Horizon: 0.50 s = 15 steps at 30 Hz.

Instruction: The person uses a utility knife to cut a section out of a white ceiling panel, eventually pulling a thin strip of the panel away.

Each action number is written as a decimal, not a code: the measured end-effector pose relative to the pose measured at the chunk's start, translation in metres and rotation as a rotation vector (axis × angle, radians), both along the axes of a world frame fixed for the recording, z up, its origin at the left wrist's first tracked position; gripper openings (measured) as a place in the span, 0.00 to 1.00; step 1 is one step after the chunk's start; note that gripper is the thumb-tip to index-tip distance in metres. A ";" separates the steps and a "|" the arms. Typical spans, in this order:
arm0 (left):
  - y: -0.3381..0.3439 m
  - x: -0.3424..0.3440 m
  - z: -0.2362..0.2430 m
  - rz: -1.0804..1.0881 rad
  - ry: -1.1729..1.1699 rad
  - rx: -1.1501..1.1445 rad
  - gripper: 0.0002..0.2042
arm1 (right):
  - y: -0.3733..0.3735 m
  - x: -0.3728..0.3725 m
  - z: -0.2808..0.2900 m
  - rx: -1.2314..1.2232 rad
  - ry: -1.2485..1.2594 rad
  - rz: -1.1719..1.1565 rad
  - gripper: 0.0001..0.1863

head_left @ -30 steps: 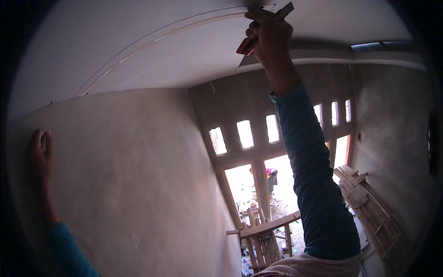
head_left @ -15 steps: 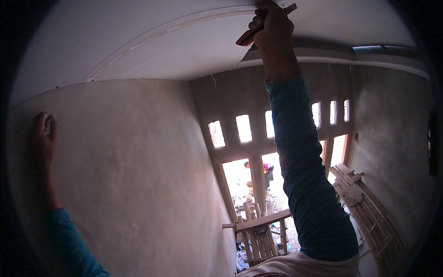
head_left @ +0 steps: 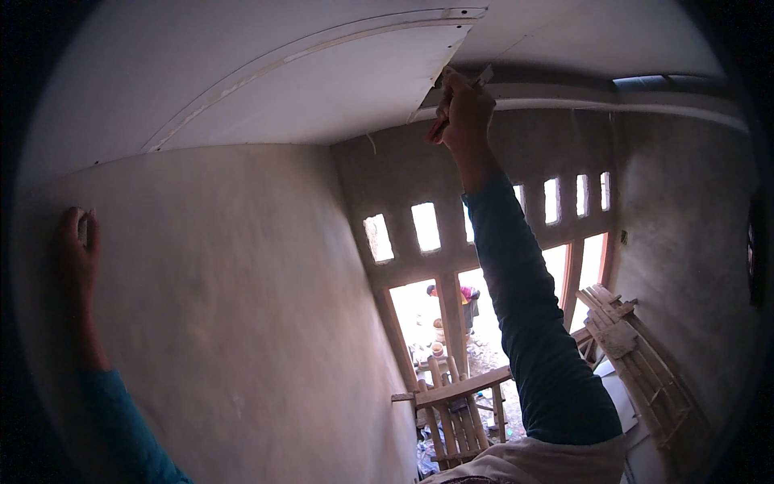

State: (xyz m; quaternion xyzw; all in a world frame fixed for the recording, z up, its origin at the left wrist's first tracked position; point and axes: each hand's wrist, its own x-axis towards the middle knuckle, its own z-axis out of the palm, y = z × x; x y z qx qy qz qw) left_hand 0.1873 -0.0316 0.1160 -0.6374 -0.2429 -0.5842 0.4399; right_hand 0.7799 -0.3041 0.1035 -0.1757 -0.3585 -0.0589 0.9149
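My right hand [head_left: 470, 113] is raised to the ceiling, closed round a tool with a red handle [head_left: 438, 131]. Its short flat blade [head_left: 485, 77] sticks out on the other side of the fist. Beside it runs the cut edge of a white ceiling board [head_left: 379, 77], with a dark gap behind it. At the far left, my left hand [head_left: 78, 250] is held up close to the grey wall [head_left: 218, 282], fingers curled. Something pale shows between those fingers, too small to name.
A bamboo and plank frame [head_left: 459, 395] stands below, by the wooden door posts. Bamboo poles with planks [head_left: 637, 355] lean at the right wall [head_left: 685, 210]. Through the opening, a person [head_left: 463, 298] bends over outside. Another ceiling gap [head_left: 669, 83] lies at the upper right.
My right hand has come down from the ceiling board's joint with the tool, uncovering dark screw spots there. My left hand has sunk very slightly in the picture, still curled.
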 end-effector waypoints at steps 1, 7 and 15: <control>0.003 -0.001 0.001 0.040 0.021 -0.001 0.13 | -0.002 -0.007 -0.001 0.082 -0.081 -0.092 0.10; 0.003 -0.007 -0.001 -0.091 0.063 -0.025 0.13 | -0.034 -0.045 0.030 0.245 -0.310 -0.126 0.07; -0.016 0.007 -0.003 -0.033 0.030 0.001 0.14 | -0.050 -0.031 0.055 0.111 -0.337 -0.616 0.07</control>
